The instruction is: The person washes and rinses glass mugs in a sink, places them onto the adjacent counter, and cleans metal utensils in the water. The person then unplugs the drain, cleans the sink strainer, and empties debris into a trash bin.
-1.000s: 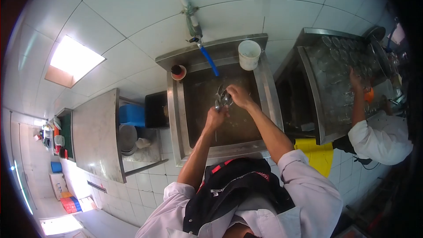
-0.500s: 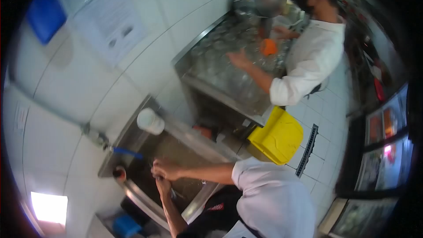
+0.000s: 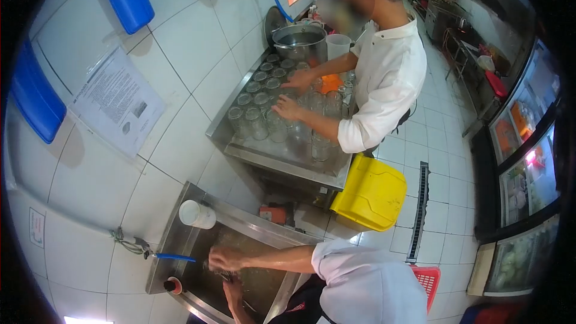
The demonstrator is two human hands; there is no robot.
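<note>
Over a steel sink (image 3: 282,241) holding murky water, my two hands are close together. My right hand (image 3: 225,259) is curled, its fingers blurred by motion, and sits just above my left. My left hand (image 3: 233,291) is closed around thin, dark, metallic-looking pieces (image 3: 227,276) that stick up between the hands; their kind is too small and blurred to make out. A blue hose end (image 3: 174,257) from the wall tap points toward my hands. On the sink's far corner stands a white tub (image 3: 197,215). A small reddish-brown container (image 3: 173,285) sits on the near left rim.
Beyond the sink, a co-worker (image 3: 387,78) handles upturned glasses (image 3: 258,123) on a steel counter (image 3: 288,159). A large pot (image 3: 300,42) stands behind them. A yellow bin (image 3: 372,195) and red basket (image 3: 429,285) are on the floor. Glass-door fridges (image 3: 528,162) line the right.
The view has shifted and become sharper. My hands stay together over the sink, with my right hand slightly farther from my left wrist. The co-worker's hands have drawn closer together over the glasses.
</note>
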